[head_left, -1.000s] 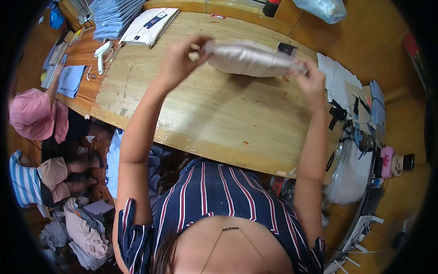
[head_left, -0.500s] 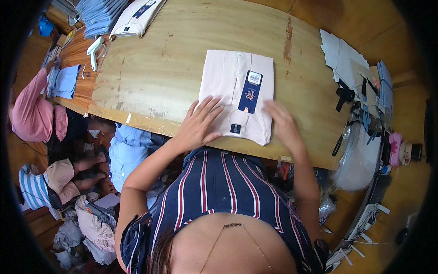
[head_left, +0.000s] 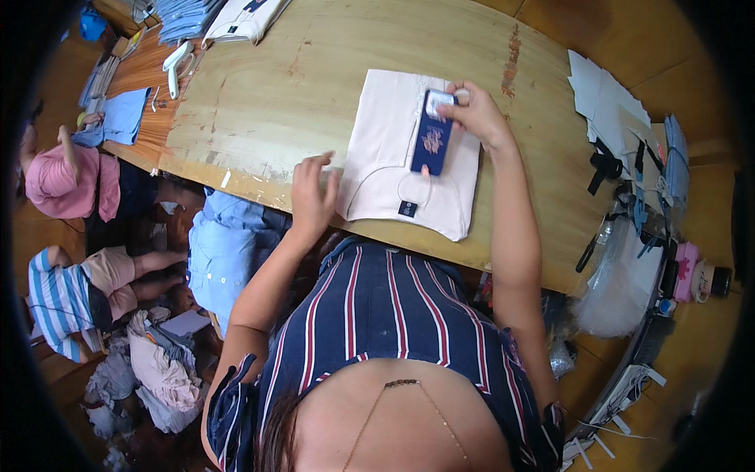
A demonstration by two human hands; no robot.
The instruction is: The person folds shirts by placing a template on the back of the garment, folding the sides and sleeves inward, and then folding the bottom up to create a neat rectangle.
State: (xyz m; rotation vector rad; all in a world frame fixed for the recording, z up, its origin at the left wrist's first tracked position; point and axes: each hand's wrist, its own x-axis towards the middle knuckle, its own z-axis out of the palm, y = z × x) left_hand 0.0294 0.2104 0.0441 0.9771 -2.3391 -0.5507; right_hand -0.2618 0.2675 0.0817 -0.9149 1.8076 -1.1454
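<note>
A folded pale pink shirt (head_left: 381, 134) lies on the wooden table in front of me, its neck edge toward me. A navy hang tag (head_left: 429, 149) with a white label rests over its front, tied by a thin cord. The fingers of my right hand (head_left: 478, 118) pinch the upper end of this tag, covering its corner. Off the shirt's left edge, my left hand (head_left: 313, 197) is raised with its fingers apart and slightly curled, holding nothing. A small dark neck label (head_left: 407, 208) shows inside the collar.
Another folded pale shirt (head_left: 242, 23) and a stack of blue shirts (head_left: 185, 20) are at the far left, near a white handheld device (head_left: 176, 67). Paper sheets (head_left: 602, 90) and clear plastic (head_left: 613, 295) lie at right. Two people sit at left beside heaped clothes (head_left: 161, 370).
My right hand has moved up from the shirt's right edge and taken hold of the tag's top, which has tilted. My left hand has left the shirt and moved left.
</note>
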